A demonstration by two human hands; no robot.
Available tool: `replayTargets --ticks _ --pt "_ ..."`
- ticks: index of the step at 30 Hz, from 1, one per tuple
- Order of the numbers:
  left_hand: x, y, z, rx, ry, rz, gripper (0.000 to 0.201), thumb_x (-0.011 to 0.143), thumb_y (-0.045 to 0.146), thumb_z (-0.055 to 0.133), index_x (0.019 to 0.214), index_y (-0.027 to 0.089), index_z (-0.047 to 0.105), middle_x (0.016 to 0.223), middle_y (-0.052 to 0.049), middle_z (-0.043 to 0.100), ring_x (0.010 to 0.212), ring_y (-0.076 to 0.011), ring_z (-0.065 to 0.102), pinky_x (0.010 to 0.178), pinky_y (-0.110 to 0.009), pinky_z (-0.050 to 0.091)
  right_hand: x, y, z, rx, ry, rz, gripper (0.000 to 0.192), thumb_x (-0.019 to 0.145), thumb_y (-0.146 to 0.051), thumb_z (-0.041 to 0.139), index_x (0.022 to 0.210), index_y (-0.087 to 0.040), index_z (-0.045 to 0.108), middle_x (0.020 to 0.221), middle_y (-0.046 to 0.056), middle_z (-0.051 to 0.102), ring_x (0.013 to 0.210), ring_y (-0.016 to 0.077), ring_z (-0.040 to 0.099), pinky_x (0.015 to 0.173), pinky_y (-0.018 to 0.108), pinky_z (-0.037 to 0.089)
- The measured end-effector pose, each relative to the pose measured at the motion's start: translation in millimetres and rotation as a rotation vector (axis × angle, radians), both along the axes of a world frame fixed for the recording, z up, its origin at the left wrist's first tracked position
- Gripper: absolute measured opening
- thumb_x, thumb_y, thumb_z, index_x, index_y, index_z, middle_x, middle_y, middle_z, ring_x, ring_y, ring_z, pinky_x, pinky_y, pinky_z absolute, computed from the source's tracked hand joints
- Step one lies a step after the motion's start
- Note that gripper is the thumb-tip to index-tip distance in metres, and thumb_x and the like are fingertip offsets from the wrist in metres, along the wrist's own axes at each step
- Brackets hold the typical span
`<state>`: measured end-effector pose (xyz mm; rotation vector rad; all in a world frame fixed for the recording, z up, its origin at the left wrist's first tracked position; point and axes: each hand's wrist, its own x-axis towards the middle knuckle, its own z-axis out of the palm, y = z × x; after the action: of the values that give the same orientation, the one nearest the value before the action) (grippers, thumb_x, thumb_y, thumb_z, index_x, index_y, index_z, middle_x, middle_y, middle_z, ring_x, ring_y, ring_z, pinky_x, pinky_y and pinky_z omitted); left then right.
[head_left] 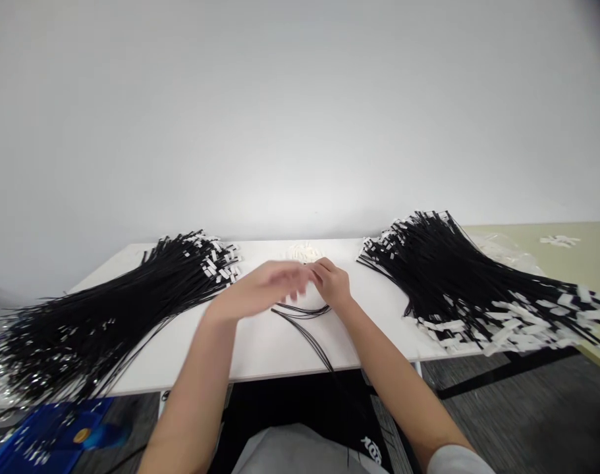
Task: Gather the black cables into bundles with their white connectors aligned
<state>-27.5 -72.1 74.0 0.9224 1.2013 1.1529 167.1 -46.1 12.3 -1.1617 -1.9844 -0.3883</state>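
At the middle of the white table, my right hand (333, 283) is closed, its thumb and fingers pinched together at the ends of a few thin black cables (309, 334). These cables curve below the hand, and some hang over the table's front edge. My left hand (270, 284) is raised beside it, its fingertips near or touching the right fingers; motion blurs them, so their grip is unclear. Just behind the hands lies a small pile of white pieces (304, 252). What sits between the fingertips is too small and blurred to make out.
A thick bundle of black cables (132, 309) with white ends lies left, overhanging the white table (260, 359). Another bundle (442, 263) with white tags lies right, beside a clear plastic bag (510, 253). Loose white pieces (560, 241) lie on the greenish table. A blue bin (47, 434) stands below left.
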Motion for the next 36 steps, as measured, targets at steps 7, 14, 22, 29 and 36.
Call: replayTargets --ticks 7,14,22,29,36 --pt "24 26 -25.5 -0.055 0.387 -0.245 0.045 0.071 0.059 0.048 0.070 0.015 0.059 0.071 -0.007 0.059 0.055 -0.0139 0.054 0.047 -0.023 0.037 -4 1 -3.4 0.049 -0.015 0.050 0.022 0.089 -0.024 0.043 0.091 -0.025 0.064 0.082 -0.001 0.062 0.062 0.0053 0.052 0.054 0.018 0.033" --pt "36 40 -54.3 0.062 0.089 -0.180 0.029 0.073 0.045 0.051 0.073 0.016 0.054 0.065 -0.001 0.051 0.046 -0.0093 0.050 0.044 -0.022 0.036 -7 -3 3.4 0.121 -0.060 0.055 0.021 0.086 -0.024 0.047 0.101 -0.025 0.062 0.089 0.003 0.062 0.078 0.0127 0.052 0.069 0.025 0.034" --pt "30 47 -60.2 0.126 -0.098 0.001 0.027 0.071 0.042 0.053 0.068 0.016 0.050 0.062 0.001 0.048 0.043 -0.0068 0.045 0.041 -0.020 0.033 -25 -15 -7.1 -0.234 -0.377 0.418 0.022 0.085 -0.038 0.047 0.087 -0.021 0.061 0.088 0.003 0.061 0.077 0.0136 0.053 0.068 0.027 0.034" --pt "28 46 -61.0 0.166 -0.015 -0.008 0.022 0.073 0.037 0.050 0.067 0.016 0.050 0.058 0.002 0.047 0.040 -0.0064 0.042 0.036 -0.019 0.028 -26 -8 -10.9 -0.265 -0.379 0.211 0.024 0.091 -0.033 0.039 0.089 -0.020 0.060 0.084 0.002 0.061 0.075 0.0125 0.054 0.063 0.026 0.031" --pt "33 48 -68.4 0.070 -0.199 0.027 0.020 0.072 0.035 0.052 0.066 0.017 0.046 0.045 0.008 0.027 0.034 -0.0046 0.025 0.032 -0.016 0.013 -22 -5 -7.2 0.025 -0.225 0.214 0.020 0.088 -0.033 0.046 0.084 -0.021 0.062 0.080 0.002 0.060 0.075 0.0128 0.049 0.067 0.026 0.030"
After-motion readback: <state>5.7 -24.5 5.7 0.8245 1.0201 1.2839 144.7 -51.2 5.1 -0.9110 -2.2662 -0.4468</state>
